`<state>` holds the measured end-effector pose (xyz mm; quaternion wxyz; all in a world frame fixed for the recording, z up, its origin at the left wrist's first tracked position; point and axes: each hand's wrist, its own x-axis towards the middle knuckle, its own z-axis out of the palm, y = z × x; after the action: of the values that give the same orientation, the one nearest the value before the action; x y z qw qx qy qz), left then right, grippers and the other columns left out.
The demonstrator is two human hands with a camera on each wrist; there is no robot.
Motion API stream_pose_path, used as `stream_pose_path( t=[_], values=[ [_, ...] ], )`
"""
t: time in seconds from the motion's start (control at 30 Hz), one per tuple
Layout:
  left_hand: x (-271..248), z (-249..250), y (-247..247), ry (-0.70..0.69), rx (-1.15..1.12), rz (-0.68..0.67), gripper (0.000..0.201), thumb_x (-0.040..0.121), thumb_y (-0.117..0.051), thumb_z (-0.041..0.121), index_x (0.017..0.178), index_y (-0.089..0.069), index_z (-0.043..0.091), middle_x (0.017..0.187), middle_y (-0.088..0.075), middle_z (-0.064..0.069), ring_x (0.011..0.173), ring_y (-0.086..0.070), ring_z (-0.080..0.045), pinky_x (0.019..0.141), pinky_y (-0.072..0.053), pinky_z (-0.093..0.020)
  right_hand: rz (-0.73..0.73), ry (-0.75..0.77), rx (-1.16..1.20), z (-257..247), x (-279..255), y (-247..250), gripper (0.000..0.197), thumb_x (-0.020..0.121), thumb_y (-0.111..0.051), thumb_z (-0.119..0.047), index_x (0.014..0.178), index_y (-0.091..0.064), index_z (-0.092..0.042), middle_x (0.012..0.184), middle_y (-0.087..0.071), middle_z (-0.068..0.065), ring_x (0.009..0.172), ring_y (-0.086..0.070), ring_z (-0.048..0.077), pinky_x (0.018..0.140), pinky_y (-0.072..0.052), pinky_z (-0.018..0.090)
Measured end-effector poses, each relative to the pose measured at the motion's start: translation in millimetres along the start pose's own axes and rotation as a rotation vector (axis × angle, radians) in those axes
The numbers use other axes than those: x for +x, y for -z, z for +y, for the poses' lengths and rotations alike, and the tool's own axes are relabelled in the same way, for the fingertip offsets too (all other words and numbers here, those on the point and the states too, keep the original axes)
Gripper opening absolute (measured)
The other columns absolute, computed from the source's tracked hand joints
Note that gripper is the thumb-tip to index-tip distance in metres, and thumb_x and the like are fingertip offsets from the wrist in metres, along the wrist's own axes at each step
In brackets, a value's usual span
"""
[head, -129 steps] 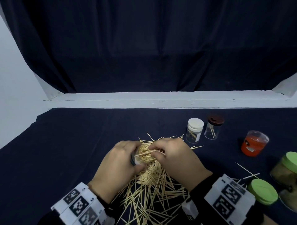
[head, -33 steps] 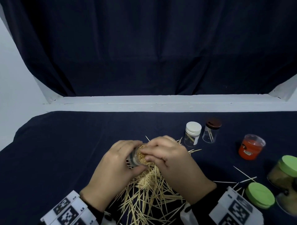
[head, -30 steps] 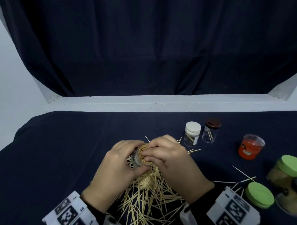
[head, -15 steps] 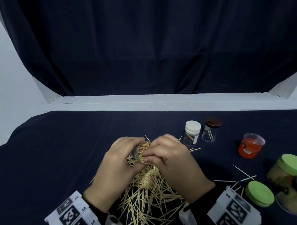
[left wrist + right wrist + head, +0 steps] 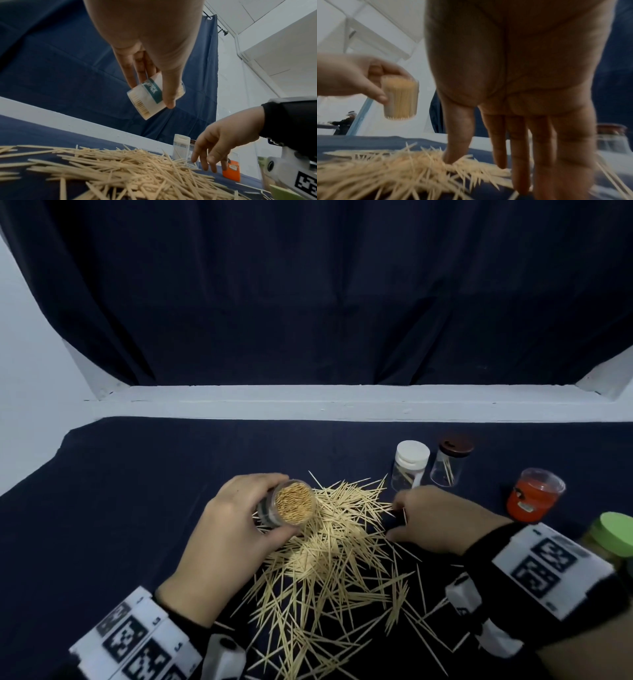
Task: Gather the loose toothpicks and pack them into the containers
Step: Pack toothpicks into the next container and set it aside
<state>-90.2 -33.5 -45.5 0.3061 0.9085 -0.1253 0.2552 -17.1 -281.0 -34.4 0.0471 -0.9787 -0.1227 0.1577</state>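
So the left hand is gripping a clear toothpick jar, thumb on one side and fingers curled round the other, holding it tilted up off the table. It's packed tight with toothpicks, and a teal label band is reading "PICK". Below, a big loose toothpick pile is lying on the dark blue cloth. The right hand is reaching down with fingers spread, fingertips touching the pile's far edge. Behind it a white-capped container and an orange container are sitting.

Toothpick pile centre of table; lidded jars behind, right.
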Motion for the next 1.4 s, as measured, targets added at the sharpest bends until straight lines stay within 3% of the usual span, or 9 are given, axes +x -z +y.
stream_pose_path(
  t=[0.23,0.4,0.5,0.63,0.7,0.8,1.0,1.2,1.4],
  values=[
    [3.0,-0.8,-6.5,-0.026,0.039,-0.037,0.059,0.059,-0.088,0.027,0.113,-0.065,0.020,0.103,-0.059,0.017,0.101,-0.058,-0.009,0.086,-0.053,-0.036,-0.131,-0.097,0.017,5.7,17.1,-20.6,0.063,0.083,-0.061,-0.057,0.119,-0.049,-0.007,0.121,-0.051,0.010,0.104,-0.055,0.023,0.086,-0.046,0.033],
    [4.5,-0.6,-10.8,-0.021,0.056,-0.063,0.061,0.059,-0.089,0.027,0.115,-0.064,0.019,0.105,-0.060,0.016,0.103,-0.057,-0.008,0.088,-0.051,-0.030,-0.083,0.142,0.048,-26.2,21.3,-27.9,0.021,0.094,-0.054,-0.028,0.102,-0.055,-0.009,0.111,-0.059,0.009,0.094,-0.055,0.022,0.073,-0.039,0.027],
    [4.0,0.4,-11.5,-0.020,0.058,-0.074,0.060,0.059,-0.088,0.028,0.114,-0.065,0.020,0.105,-0.062,0.015,0.102,-0.057,-0.008,0.087,-0.049,-0.027,-0.042,0.193,0.069,-32.9,23.3,-27.8,0.020,0.097,-0.049,-0.023,0.101,-0.060,-0.007,0.107,-0.062,0.010,0.097,-0.057,0.024,0.072,-0.040,0.028],
    [4.3,-0.5,-12.8,-0.014,0.060,-0.080,0.060,0.059,-0.089,0.027,0.114,-0.065,0.018,0.106,-0.064,0.012,0.103,-0.058,-0.010,0.088,-0.048,-0.027,-0.085,0.105,0.167,-32.6,18.1,-24.6,0.051,0.083,-0.058,-0.060,0.069,-0.054,-0.011,0.069,-0.055,0.003,0.066,-0.054,0.018,0.056,-0.039,0.028],
    [4.8,-0.7,-12.8,-0.006,0.063,-0.080,0.061,0.058,-0.089,0.027,0.114,-0.065,0.019,0.106,-0.063,0.012,0.103,-0.057,-0.009,0.089,-0.048,-0.027,-0.144,0.108,0.176,-38.3,13.2,-26.9,0.059,0.064,-0.068,-0.071,0.081,-0.062,-0.014,0.078,-0.064,-0.002,0.073,-0.061,0.014,0.068,-0.050,0.030],
    [5.3,-1.1,-12.8,0.006,0.066,-0.088,0.061,0.059,-0.088,0.028,0.114,-0.065,0.019,0.106,-0.064,0.011,0.103,-0.057,-0.009,0.089,-0.050,-0.030,-0.130,0.132,0.030,-46.2,7.7,-26.8,0.045,0.070,-0.076,-0.051,0.088,-0.063,-0.012,0.091,-0.067,0.000,0.079,-0.059,0.015,0.069,-0.048,0.027],
    [5.7,-2.3,-14.0,0.031,0.070,-0.104,0.061,0.061,-0.087,0.030,0.116,-0.064,0.021,0.108,-0.063,0.013,0.106,-0.054,-0.006,0.090,-0.045,-0.023,-0.135,0.169,-0.166,-44.8,16.1,-27.9,0.013,0.094,-0.049,-0.011,0.095,-0.061,-0.004,0.108,-0.064,0.013,0.087,-0.057,0.023,0.067,-0.037,0.026],
    [6.3,-4.2,-13.9,0.063,0.089,-0.106,0.061,0.061,-0.087,0.030,0.117,-0.063,0.022,0.107,-0.062,0.013,0.105,-0.054,-0.007,0.090,-0.047,-0.026,-0.120,0.242,-0.303,-37.8,14.7,-24.8,0.025,0.095,-0.039,-0.002,0.073,-0.049,-0.007,0.075,-0.045,0.004,0.090,-0.055,0.028,0.070,-0.033,0.028],
    [7.5,-3.3,-16.1,0.090,0.112,-0.118,0.058,0.064,-0.086,0.030,0.117,-0.062,0.025,0.107,-0.061,0.015,0.105,-0.052,-0.005,0.089,-0.046,-0.024,-0.005,0.209,-0.127,-24.2,2.3,-25.5,0.013,0.095,-0.040,-0.005,0.089,-0.044,-0.015,0.113,-0.058,0.012,0.106,-0.057,0.026,0.076,-0.038,0.028]
  ],
)
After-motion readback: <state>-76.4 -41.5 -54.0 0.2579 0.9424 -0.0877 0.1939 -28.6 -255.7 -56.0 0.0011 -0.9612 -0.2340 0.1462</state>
